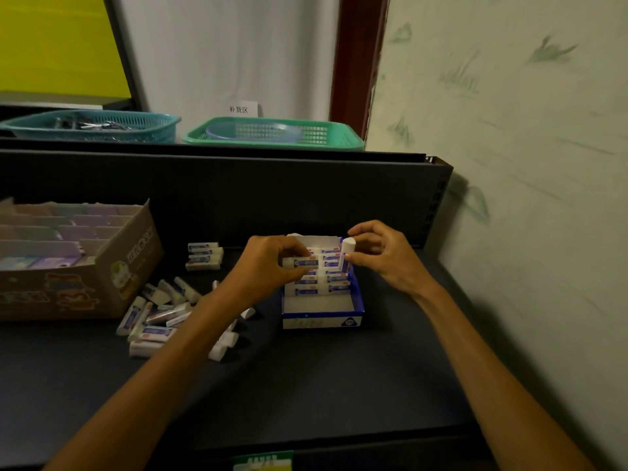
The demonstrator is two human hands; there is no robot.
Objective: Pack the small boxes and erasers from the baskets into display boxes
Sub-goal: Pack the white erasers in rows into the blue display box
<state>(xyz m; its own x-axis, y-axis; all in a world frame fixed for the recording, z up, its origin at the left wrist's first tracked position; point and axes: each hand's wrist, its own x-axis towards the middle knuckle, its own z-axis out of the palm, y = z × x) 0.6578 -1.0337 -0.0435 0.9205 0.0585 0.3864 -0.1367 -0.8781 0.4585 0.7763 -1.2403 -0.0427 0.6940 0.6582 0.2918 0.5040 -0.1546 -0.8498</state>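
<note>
**Me:** Head view: my left hand (pixel 272 263) pinches a small white eraser in a blue-printed sleeve (pixel 303 262) flat over the blue-and-white cardboard display box (pixel 322 321); my right hand (pixel 384 256) clamps another eraser (pixel 346 253) upright.

**Partner:** Tricky to handle?

**Me:** Light and firm, I'd say. Grip the long sides. The rows are snug against thin walls, but the box's front is open, and loose erasers (pixel 159 321) lie to the left.

Left hand (pixel 268 263) and right hand (pixel 384 256) at frame centre, forearms extended, fingers curled, each pinching something small.
</note>
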